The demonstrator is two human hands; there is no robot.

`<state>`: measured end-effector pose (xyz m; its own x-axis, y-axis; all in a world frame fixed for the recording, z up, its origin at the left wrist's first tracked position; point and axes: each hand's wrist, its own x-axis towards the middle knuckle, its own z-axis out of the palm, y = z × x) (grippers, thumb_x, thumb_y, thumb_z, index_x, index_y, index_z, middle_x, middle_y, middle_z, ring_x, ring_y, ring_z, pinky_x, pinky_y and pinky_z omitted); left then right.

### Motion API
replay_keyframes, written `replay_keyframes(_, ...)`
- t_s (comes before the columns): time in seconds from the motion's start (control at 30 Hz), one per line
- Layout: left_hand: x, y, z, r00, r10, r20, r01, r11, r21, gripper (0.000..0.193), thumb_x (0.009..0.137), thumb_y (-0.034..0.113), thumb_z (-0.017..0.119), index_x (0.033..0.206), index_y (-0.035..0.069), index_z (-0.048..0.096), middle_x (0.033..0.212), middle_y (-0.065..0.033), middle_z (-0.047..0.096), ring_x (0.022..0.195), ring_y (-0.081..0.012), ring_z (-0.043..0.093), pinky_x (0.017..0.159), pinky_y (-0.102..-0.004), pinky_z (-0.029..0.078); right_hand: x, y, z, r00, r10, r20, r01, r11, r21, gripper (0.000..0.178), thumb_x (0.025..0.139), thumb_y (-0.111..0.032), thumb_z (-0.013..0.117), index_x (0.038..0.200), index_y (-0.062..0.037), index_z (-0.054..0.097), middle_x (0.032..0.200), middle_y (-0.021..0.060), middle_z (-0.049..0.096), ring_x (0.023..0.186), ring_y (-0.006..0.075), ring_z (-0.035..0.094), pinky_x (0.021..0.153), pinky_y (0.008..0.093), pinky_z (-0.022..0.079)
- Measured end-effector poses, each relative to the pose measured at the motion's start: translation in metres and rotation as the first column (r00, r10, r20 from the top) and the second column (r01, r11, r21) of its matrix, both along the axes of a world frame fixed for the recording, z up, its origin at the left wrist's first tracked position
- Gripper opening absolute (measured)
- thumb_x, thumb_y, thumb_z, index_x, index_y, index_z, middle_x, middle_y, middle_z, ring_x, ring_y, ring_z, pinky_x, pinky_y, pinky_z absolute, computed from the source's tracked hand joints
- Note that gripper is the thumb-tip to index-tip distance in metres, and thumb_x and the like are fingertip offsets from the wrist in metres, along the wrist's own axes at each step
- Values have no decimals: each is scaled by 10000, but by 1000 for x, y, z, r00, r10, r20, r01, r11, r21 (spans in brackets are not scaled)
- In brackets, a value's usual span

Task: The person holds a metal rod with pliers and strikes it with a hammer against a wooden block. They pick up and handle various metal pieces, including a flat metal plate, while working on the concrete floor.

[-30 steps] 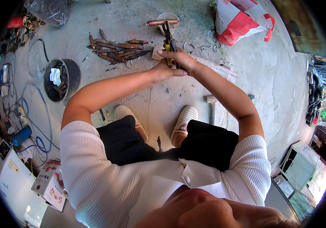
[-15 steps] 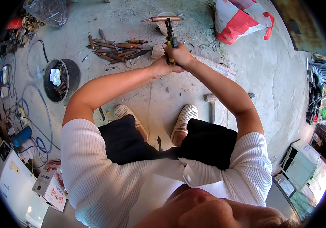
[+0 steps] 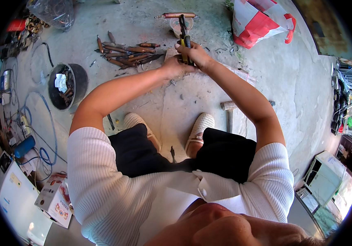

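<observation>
Both my hands are closed around the yellow-and-black handles of a pair of pliers (image 3: 183, 29), held out in front of me. My right hand (image 3: 197, 55) wraps the handles from the right, and my left hand (image 3: 174, 68) grips their lower end; its fingers are partly hidden. In the jaws, a copper-coloured tube (image 3: 171, 15) with narrow ends lies crosswise. Under the tube and jaws stands a translucent plastic cup (image 3: 175, 28), its contents unclear. To the left, several similar brownish copper tubes (image 3: 137, 49) are heaped on the floor.
A black bucket (image 3: 83, 84) with dark pieces and white paper stands at left. Beneath my right forearm lie a hammer (image 3: 228, 105) and a pale board (image 3: 241, 75). A red-and-white bag (image 3: 251, 26) sits far right. Hoses (image 3: 49, 119) and a carton (image 3: 55, 201) line the left.
My hands have moved slightly farther from me, carrying the pliers and the tube with them. More of the cup shows below the tube. The heap and bucket look unchanged.
</observation>
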<state>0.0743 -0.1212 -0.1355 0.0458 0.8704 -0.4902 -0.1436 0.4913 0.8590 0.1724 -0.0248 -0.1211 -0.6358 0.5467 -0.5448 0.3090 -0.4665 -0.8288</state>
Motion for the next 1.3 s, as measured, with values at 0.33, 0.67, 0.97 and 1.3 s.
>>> replay_keyframes(0.33,-11,3,-1,957,-78,-279,129,977,168,693,680,259,823,1205,-46,489,1201,-128,586,1122,-208,558,900,-322,476,0,-5,5,999,32,12,-34,980,198,256,900,-238,606,1000,-13,536,843,89,607,769,153,599,665,291,488)
replay_keyframes(0.67,-132,37,39,882,-107,-459,78,994,-81,584,913,459,535,1308,30,505,1253,-129,574,1175,-226,509,1011,-368,365,31,28,-9,954,26,300,-188,831,524,307,895,-299,561,1021,-19,548,902,186,641,878,321,616,791,391,455)
replay_keyframes(0.97,-119,73,35,809,-78,-582,268,931,248,442,968,430,462,1153,66,632,999,-85,643,939,-203,554,865,-357,420,29,37,1,889,-17,458,-361,591,721,330,828,-262,575,1069,-39,541,947,273,626,926,433,597,820,463,473)
replay_keyframes(1.3,-94,87,27,739,-44,-672,215,961,173,399,1002,394,385,999,47,582,863,-28,586,861,-151,510,845,-309,394,33,76,-2,777,-77,625,-558,377,740,395,773,-253,560,1112,-53,535,1003,246,638,927,400,621,827,449,496)
